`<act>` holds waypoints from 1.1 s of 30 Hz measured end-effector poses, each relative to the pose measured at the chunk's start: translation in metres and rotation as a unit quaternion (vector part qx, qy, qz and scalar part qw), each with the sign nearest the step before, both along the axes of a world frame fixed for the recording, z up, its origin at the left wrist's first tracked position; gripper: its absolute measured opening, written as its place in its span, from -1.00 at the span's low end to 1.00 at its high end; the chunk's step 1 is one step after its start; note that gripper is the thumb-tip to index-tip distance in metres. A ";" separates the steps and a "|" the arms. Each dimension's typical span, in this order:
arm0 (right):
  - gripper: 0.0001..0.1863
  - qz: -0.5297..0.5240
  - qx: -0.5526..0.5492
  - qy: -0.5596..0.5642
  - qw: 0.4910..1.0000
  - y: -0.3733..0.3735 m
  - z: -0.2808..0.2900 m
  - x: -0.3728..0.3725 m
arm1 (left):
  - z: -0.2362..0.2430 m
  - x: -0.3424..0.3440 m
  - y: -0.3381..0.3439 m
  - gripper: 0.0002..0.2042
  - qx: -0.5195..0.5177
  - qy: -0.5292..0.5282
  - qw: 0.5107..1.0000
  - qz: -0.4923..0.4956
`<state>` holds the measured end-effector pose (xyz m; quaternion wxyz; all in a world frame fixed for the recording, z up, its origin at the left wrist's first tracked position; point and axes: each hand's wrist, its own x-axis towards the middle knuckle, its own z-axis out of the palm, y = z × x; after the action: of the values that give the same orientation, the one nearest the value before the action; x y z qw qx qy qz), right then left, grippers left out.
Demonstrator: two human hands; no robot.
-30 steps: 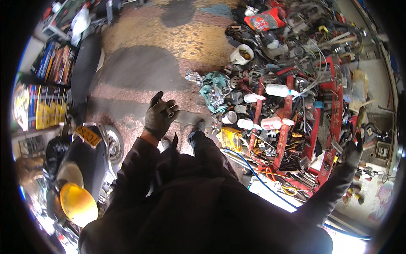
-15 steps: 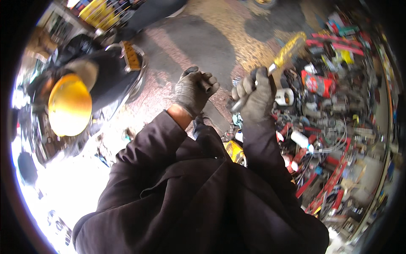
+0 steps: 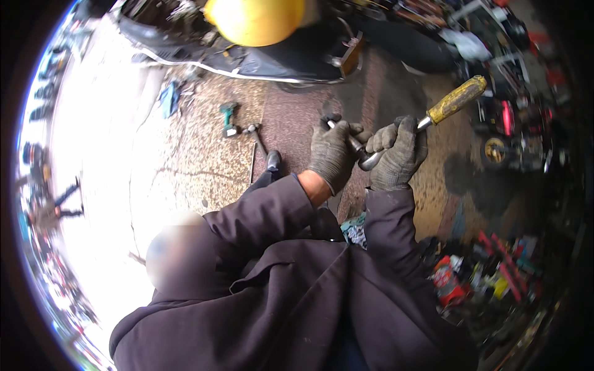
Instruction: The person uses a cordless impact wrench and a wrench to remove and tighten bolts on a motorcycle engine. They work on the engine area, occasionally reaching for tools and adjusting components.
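My right hand (image 3: 399,151), in a grey work glove, is closed around the metal shaft of a ratchet wrench with a worn yellow handle (image 3: 456,102). The handle sticks out up and to the right, and the rounded metal end (image 3: 371,161) shows below my fingers. Just to its left, my left hand (image 3: 333,153), gloved too, is wrapped round a slim metal socket bar (image 3: 354,143). That bar's lower end points at the wrench's metal end; whether they touch I cannot tell.
A dark motorbike (image 3: 266,65) with a yellow dome (image 3: 255,20) on it stands ahead. A green cordless drill (image 3: 229,117) and a hammer (image 3: 255,137) lie on the floor near my shoe (image 3: 273,161). A blue cloth (image 3: 168,99) lies farther left. Piled parts and a red packet (image 3: 448,281) are at lower right.
My view has swung left, so the motorbike is now ahead and the drill and hammer show. My hands have come closer together, bringing the socket bar to the wrench's metal end.
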<state>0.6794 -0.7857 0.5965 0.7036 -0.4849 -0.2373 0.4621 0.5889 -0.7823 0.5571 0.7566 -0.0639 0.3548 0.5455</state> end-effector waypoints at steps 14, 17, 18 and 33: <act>-0.64 0.171 0.166 -0.402 0.884 0.033 -0.023 -0.256 | -0.024 -0.211 0.003 -0.71 -0.025 0.167 0.960 0.222; -0.70 0.247 0.137 -0.291 0.914 0.045 -0.021 -0.291 | -0.037 -0.254 -0.006 -0.71 0.022 0.231 0.955 0.187; -0.72 0.310 0.051 -0.209 0.926 0.052 -0.021 -0.295 | -0.039 -0.270 -0.017 -0.70 0.016 0.310 0.943 0.117; -0.55 0.425 0.221 -0.381 0.791 0.091 -0.099 -0.332 | -0.036 -0.361 -0.016 -0.65 0.022 0.754 0.575 -0.317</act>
<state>0.3475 -0.6948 0.4971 0.3765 -0.3033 -0.7640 0.4273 0.2282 -0.7985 0.5213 0.3416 0.5039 0.7827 0.1295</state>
